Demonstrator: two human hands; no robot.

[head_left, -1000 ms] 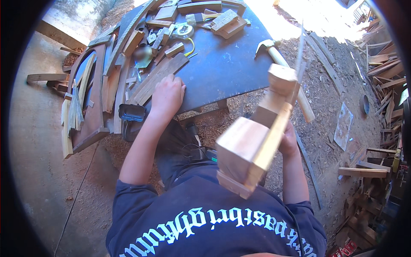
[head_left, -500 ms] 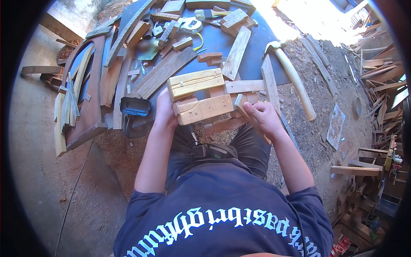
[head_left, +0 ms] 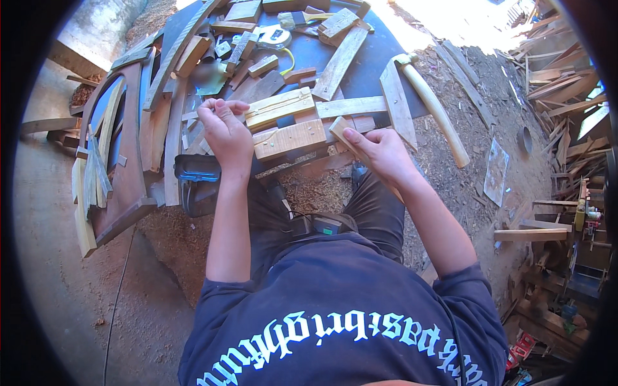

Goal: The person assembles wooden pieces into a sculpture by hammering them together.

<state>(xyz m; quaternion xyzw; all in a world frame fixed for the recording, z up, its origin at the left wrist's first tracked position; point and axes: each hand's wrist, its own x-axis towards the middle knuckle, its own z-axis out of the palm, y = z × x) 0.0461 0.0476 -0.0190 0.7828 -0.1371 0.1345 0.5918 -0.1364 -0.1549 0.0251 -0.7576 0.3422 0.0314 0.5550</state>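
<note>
My right hand (head_left: 386, 153) is closed round a short wooden stick (head_left: 343, 134), its square end pointing away from me. To its left, two pale wooden blocks, a grooved far block (head_left: 278, 108) and a near block (head_left: 290, 139) with small marks on its face, rest at the table's near edge with a reddish wood piece between them. My left hand (head_left: 226, 128) is raised beside their left end, fingers curled and thumb against them; whatever they pinch is too small to make out.
A claw hammer (head_left: 434, 106) hangs over the table's (head_left: 315, 55) right edge, next to a wooden slat (head_left: 396, 103). Behind lie a tape measure (head_left: 273, 37), a paintbrush (head_left: 299, 19) and several offcuts. An open black case (head_left: 197, 168) sits left, by a curved brown frame (head_left: 122, 193).
My left hand has let go of the two blocks and moved left with curled fingers. The blocks are now lower, at the table edge. My right hand still holds the stick, shifted slightly left.
</note>
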